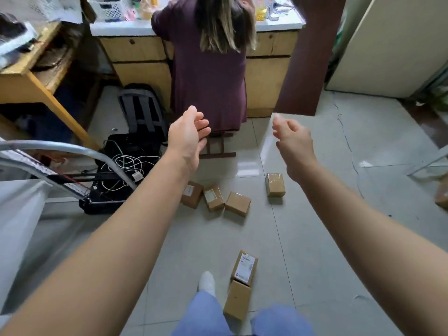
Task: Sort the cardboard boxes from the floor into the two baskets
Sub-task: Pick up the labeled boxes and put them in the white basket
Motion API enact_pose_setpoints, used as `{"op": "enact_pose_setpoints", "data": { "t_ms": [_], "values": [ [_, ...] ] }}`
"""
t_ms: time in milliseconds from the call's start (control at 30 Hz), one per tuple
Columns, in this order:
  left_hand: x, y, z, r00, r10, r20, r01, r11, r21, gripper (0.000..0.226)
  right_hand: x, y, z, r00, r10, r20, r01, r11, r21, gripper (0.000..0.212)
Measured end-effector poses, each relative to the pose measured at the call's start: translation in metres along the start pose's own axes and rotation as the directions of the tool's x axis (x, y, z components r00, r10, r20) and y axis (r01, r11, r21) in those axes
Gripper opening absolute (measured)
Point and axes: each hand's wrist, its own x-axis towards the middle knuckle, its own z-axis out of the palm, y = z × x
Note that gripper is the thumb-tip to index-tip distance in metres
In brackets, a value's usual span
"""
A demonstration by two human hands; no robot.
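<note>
Several small cardboard boxes lie on the tiled floor. Three sit in a row: one [192, 194], one with a label [213, 198], and one [238, 203]. A lone box [275, 184] lies to their right. Close to my feet are a labelled box [244, 267] and a plain box [237, 299] touching it. My left hand [188, 137] and my right hand [292, 144] are both stretched forward above the floor, fingers relaxed, holding nothing. No basket is in view.
A person in a purple top [208, 69] stands at a wooden counter [266, 76] straight ahead. A grey backpack [143, 110] and a black bag with tangled cables [121, 166] lie at left, beside a metal frame [68, 151]. A wooden desk [31, 76] stands far left.
</note>
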Motion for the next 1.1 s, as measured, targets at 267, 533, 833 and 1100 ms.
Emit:
{"op": "enact_pose_setpoints", "data": {
  "t_ms": [267,533,833,1100],
  "values": [
    [0.096,-0.01,0.007,0.987,-0.069,-0.143,0.073,0.997,0.02,0.027,0.082,0.031,0.044,0.984,0.127,0.128,-0.123,0.992,-0.041,0.032],
    [0.17,-0.082,0.005,0.899,-0.225,-0.377,0.197,0.974,-0.111,0.027,0.166,0.076,0.102,0.905,0.16,0.395,-0.064,0.967,-0.245,0.036],
    [0.268,-0.223,-0.071,0.756,-0.368,-0.542,0.337,0.928,-0.16,0.024,0.226,0.216,0.219,0.816,0.222,0.534,0.039,0.9,-0.435,0.042],
    [0.376,-0.385,-0.15,0.66,-0.422,-0.622,0.448,0.885,-0.125,0.027,0.267,0.414,0.332,0.745,0.276,0.608,0.154,0.815,-0.558,0.056]
  ]
}}
